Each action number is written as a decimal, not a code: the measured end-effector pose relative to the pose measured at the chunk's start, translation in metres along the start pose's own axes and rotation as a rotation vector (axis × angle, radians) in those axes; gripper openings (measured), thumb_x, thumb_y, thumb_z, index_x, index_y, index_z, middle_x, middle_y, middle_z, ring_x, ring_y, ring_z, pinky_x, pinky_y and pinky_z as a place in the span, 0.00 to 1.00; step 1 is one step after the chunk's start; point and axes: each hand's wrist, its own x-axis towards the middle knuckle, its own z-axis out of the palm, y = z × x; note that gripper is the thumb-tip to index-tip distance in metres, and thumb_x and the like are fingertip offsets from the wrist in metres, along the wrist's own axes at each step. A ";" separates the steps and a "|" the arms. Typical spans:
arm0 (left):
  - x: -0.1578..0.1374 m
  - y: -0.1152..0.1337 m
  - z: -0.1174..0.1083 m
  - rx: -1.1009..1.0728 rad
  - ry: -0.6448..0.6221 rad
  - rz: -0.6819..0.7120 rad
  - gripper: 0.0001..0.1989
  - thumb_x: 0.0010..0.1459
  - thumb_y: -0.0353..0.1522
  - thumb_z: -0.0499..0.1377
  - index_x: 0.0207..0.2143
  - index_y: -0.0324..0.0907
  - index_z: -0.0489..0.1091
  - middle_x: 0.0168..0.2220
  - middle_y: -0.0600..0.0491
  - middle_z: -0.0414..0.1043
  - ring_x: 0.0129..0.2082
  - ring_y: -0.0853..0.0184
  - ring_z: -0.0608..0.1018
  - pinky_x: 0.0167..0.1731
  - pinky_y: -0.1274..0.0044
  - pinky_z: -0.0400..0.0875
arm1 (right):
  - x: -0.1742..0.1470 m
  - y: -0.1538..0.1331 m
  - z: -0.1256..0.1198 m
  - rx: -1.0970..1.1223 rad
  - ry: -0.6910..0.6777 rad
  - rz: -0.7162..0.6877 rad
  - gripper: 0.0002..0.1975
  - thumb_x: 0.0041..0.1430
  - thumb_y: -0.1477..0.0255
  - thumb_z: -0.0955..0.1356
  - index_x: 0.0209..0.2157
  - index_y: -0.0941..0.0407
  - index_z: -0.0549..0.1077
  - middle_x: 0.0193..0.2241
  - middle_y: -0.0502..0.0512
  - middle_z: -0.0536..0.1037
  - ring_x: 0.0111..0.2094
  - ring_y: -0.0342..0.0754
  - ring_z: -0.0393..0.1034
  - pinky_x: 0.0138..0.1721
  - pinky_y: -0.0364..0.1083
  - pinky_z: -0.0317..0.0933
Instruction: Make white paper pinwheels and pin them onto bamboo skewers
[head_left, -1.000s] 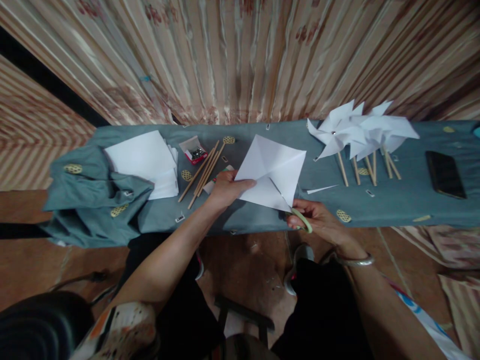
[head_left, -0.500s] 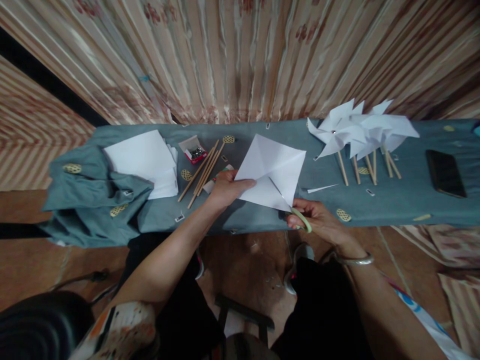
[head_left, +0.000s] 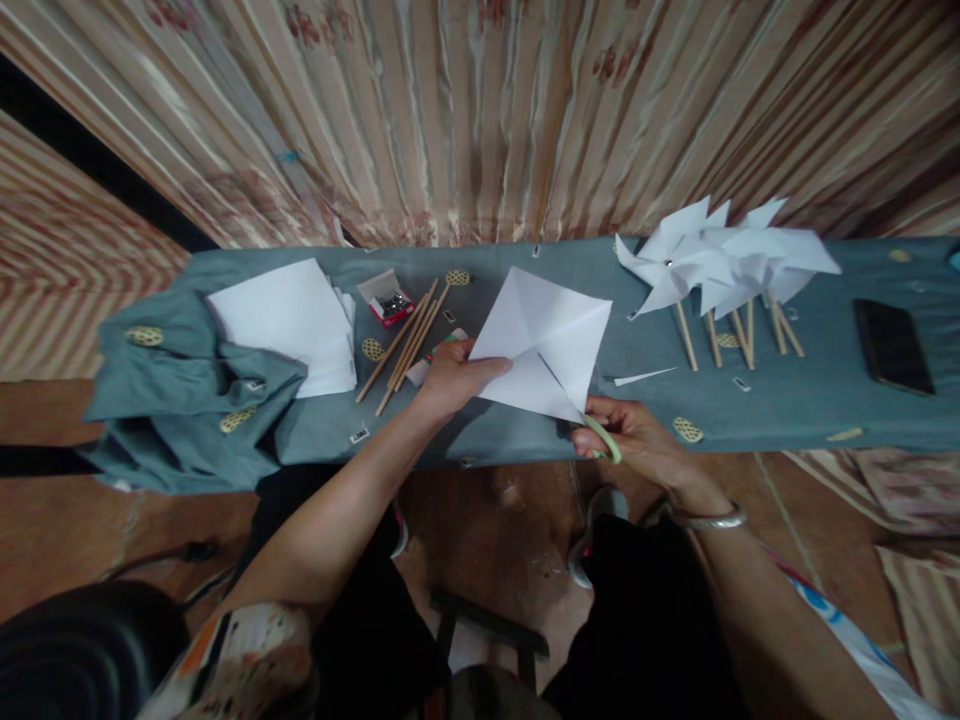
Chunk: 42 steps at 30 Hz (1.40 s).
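Note:
A creased white square sheet of paper is pinched at its left side by my left hand, thumb on top. My right hand grips the pale green handles of a pair of scissors at the sheet's lower right corner. From that corner the blades reach diagonally inward, lying along a cut line towards the middle. Just left of my left hand lie several wooden sticks and a small red-and-white box of metal pins. A thin paper scrap rests to the right of the sheet.
Several white paper pinwheels on sticks lie at the right, with a dark phone beyond them. A stack of white paper sits at the left, partly under the bunched grey-green cloth. A pleated curtain hangs behind the narrow table.
Almost nothing differs. Both hands, the paper and the scissors stay in nearly the same place; the scissor handles sit very slightly further left.

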 end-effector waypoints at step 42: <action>-0.001 -0.009 0.005 0.225 -0.326 -0.091 0.10 0.35 0.35 0.69 0.20 0.38 0.75 0.16 0.55 0.69 0.15 0.71 0.68 0.16 0.80 0.57 | 0.002 -0.012 -0.048 -0.083 0.538 -0.415 0.22 0.39 0.63 0.79 0.40 0.50 0.78 0.32 0.50 0.81 0.35 0.49 0.75 0.39 0.49 0.69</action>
